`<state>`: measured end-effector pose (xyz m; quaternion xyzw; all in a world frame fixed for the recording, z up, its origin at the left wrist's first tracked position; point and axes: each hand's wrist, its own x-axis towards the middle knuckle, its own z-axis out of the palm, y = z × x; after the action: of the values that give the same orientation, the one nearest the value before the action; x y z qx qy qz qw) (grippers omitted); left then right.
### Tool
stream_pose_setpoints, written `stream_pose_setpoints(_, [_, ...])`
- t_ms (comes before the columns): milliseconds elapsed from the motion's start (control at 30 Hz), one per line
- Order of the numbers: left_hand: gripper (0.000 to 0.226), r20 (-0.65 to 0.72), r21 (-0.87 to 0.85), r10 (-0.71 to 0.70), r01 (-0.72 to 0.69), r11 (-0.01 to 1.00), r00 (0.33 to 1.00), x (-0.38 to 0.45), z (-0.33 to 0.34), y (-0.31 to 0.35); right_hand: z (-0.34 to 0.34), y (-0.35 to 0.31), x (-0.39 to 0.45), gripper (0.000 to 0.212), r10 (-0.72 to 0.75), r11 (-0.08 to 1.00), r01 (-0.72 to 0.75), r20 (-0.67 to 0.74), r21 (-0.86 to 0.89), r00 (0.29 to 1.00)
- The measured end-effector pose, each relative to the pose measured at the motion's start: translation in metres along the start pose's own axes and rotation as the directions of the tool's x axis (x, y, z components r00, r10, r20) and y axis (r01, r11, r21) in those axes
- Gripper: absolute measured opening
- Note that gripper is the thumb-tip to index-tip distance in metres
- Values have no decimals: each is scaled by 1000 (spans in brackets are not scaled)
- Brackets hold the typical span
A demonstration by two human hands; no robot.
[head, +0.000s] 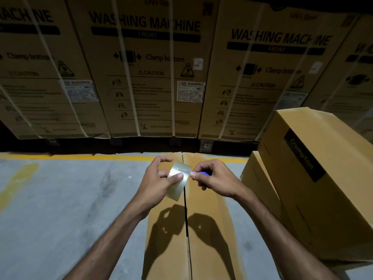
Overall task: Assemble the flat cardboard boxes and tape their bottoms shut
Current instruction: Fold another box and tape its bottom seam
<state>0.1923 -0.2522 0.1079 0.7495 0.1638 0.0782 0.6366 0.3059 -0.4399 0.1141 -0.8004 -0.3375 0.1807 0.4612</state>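
Above the cardboard box (203, 229), whose centre seam runs away from the person, the left hand (159, 178) pinches a clear tape strip (178, 182) while the right hand (214, 178) grips a blue-handled tool (203, 173).

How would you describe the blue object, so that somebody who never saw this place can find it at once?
Start at the wall of big washing machine cartons, then look down to the long box on the floor with a seam along its top. Above its far end, the right hand grips the blue object, close to the clear tape. It is the only blue thing here.
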Motion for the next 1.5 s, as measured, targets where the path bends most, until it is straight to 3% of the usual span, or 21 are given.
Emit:
stream_pose_setpoints(633, [29,77,-47,18,-14,999,997,0,-5,10,20,-1,-10,16,-184,953,108,-256,-284,949])
stream_pose_setpoints(900, [29,108,-70,11,-3,998,994,1,-5,10,26,1,-15,20,-370,841,168,-319,-515,873])
stream_pose_setpoints(1167, [31,152,-115,8,9,993,988,1,-5,9,26,6,-22,19,-499,699,178,-295,-692,815])
stream_pose_setpoints(1267, [30,148,-117,18,-1,993,989,0,-6,9,30,2,-21,19,-447,743,152,-314,-652,838])
stream_pose_setpoints(1400, [30,119,-30,42,-38,999,992,1,-8,5,22,-11,-17,18,-138,961,75,-231,-265,963])
stream_pose_setpoints(1500, [32,134,-14,53,-51,999,990,-1,-6,6,15,-14,-19,20,-62,992,43,-161,-119,985])
